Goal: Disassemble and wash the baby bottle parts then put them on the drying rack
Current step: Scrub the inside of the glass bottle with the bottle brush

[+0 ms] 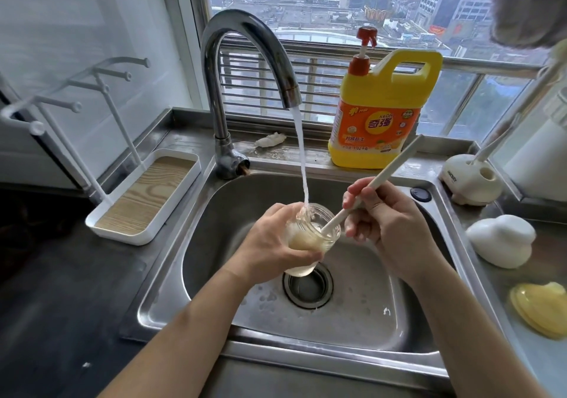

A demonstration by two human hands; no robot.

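My left hand [273,244] grips the clear baby bottle body [319,232] over the steel sink [221,213], mouth tilted up under the running water from the tap [245,60]. My right hand [389,226] holds the cream handle of a bottle brush [395,164], whose head is pushed down inside the bottle. On the counter at the right lie a white bottle cap [500,244] and a yellow ring part [540,308]. The white drying rack [144,192], with pegs and a wood-look tray, stands left of the sink.
A yellow dish soap jug [380,112] with a red pump stands on the ledge behind the sink. A cream brush stand [472,183] holding another brush sits at the right back. The drain [306,287] lies just below the bottle. A window is behind.
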